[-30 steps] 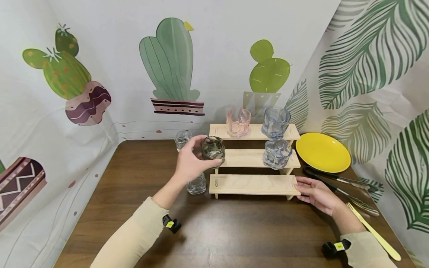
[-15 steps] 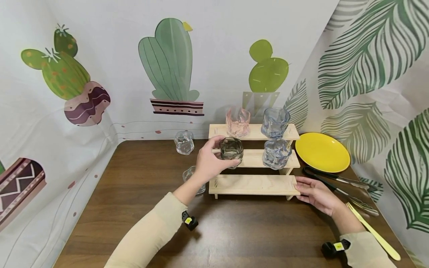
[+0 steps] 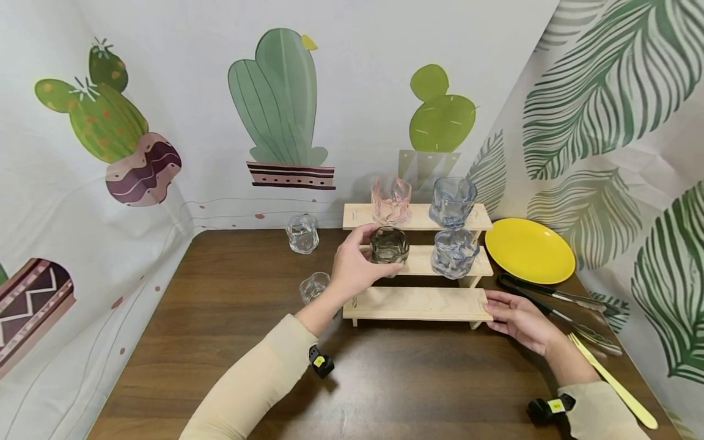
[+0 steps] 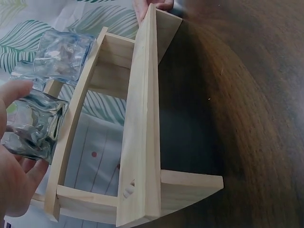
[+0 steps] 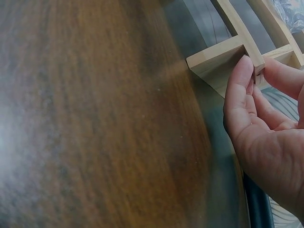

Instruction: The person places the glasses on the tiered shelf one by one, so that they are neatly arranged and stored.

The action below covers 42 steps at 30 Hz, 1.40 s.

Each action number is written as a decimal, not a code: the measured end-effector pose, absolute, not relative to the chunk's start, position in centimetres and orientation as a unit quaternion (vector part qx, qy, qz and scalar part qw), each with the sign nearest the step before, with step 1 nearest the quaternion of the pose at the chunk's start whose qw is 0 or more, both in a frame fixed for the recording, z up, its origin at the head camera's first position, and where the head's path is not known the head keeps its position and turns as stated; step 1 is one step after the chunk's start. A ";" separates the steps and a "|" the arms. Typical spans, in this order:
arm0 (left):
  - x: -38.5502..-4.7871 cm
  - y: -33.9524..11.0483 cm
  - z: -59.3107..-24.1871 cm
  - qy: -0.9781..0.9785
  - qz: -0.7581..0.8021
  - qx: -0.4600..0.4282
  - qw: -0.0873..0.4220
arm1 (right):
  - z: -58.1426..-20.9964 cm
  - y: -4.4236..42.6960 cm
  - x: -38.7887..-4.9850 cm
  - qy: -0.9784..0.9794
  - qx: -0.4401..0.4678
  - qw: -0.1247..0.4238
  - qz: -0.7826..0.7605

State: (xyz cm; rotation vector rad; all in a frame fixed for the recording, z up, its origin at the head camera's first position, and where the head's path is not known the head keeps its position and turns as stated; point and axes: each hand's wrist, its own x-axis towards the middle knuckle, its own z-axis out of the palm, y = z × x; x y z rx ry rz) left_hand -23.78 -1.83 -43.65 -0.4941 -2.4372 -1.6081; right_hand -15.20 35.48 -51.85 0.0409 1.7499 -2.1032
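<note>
My left hand (image 3: 352,264) grips a dark grey glass (image 3: 389,245) by its side, thumb in front. The glass stands upright at the left part of the rack's middle step; in the left wrist view its base (image 4: 45,149) seems to meet the board. My right hand (image 3: 519,321) pinches the right end of the lowest board of the three-step wooden rack (image 3: 412,304), thumb above and fingers below. A blue glass (image 3: 454,253) is on the middle step's right. Up on the top step are a pink glass (image 3: 392,201) and another blue glass (image 3: 453,201).
Two clear glasses stand on the table left of the rack: a far glass (image 3: 302,233) and a nearer glass (image 3: 315,286), partly behind my left wrist. To the right lie a yellow plate (image 3: 530,250), black-handled tongs (image 3: 561,315) and a yellow fork (image 3: 613,382).
My left hand has carried the dark grey glass rightward, from the rack's left edge onto the middle step's area. The right hand has stayed at the lowest board's end.
</note>
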 end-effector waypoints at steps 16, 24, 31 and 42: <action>-23.6 -2.4 -43.7 -0.801 -0.560 -0.203 0.057 | -51.9 35.4 -15.1 0.631 0.028 0.201 -0.749; -23.0 -4.8 -44.0 -0.776 -0.591 -0.218 0.038 | -51.9 35.4 -15.1 0.624 0.020 0.201 -0.755; -22.4 -8.6 -44.1 -0.797 -0.546 -0.256 0.049 | -51.9 35.5 -15.1 0.622 0.021 0.201 -0.756; -21.2 -15.2 -45.9 -0.834 -0.498 -0.232 0.045 | -51.9 35.5 -15.2 0.626 0.019 0.202 -0.753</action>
